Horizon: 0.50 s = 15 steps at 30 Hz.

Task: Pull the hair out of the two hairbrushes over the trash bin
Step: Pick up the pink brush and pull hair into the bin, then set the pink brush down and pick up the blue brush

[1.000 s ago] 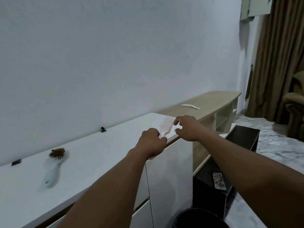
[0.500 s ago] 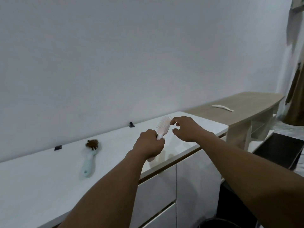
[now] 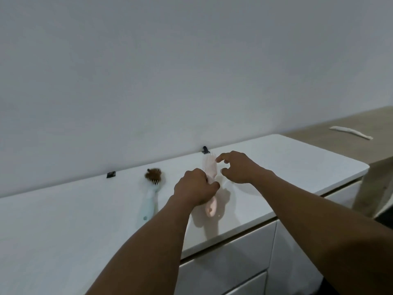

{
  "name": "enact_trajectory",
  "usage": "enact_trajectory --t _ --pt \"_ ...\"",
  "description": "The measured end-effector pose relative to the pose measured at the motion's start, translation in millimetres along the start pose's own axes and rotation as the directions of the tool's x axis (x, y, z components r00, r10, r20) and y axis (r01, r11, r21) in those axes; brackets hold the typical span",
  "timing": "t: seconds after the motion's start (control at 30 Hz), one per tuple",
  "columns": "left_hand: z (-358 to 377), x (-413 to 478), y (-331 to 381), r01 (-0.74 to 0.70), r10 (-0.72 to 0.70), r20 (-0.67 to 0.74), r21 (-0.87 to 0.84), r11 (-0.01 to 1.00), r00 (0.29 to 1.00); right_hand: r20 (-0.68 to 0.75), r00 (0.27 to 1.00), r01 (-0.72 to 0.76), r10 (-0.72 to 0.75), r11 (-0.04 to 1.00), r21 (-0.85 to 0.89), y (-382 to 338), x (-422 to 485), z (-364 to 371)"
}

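My left hand (image 3: 196, 189) grips the handle of a pink hairbrush (image 3: 209, 169), held low over the white countertop (image 3: 287, 167) with its bristle head pointing away from me. No hair shows in its bristles. Beside the brush head hovers my right hand (image 3: 238, 167), fingers apart, thumb and forefinger near the bristles. A light blue hairbrush (image 3: 150, 199) lies on the counter just left of my left hand, with a brown clump of hair (image 3: 153, 174) in its bristles. The trash bin is out of view.
The white cabinet has drawers (image 3: 227, 265) below its front edge. Two small black clips (image 3: 111, 174) (image 3: 205, 149) sit at the wall. A lower wooden shelf unit (image 3: 350, 141) adjoins on the right, with a white comb-like object (image 3: 350, 132) on it.
The view has swung left, away from the bin and the curtain. The pink brush has come down toward the counter near the blue brush. My right hand's fingers have spread.
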<state>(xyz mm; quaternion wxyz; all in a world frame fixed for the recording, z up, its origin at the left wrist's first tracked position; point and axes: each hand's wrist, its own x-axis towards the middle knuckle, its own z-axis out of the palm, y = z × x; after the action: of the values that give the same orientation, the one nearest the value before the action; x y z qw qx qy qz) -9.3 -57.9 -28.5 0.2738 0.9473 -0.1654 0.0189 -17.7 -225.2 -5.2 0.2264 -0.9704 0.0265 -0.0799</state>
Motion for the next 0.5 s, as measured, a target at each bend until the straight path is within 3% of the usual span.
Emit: enact_trajectory --t 0.17,0.5 --pt "5 11 -13 0.055 -0.053 -0.027 0.061 0.997 0.998 0.05 0.999 0.016 -0.016 1.0 0.012 -3 25 17" --pt "11 17 -16 0.101 -0.101 -0.108 -0.004 0.995 0.989 0.071 0.997 -0.001 0.003 0.999 -0.033 -4 44 44"
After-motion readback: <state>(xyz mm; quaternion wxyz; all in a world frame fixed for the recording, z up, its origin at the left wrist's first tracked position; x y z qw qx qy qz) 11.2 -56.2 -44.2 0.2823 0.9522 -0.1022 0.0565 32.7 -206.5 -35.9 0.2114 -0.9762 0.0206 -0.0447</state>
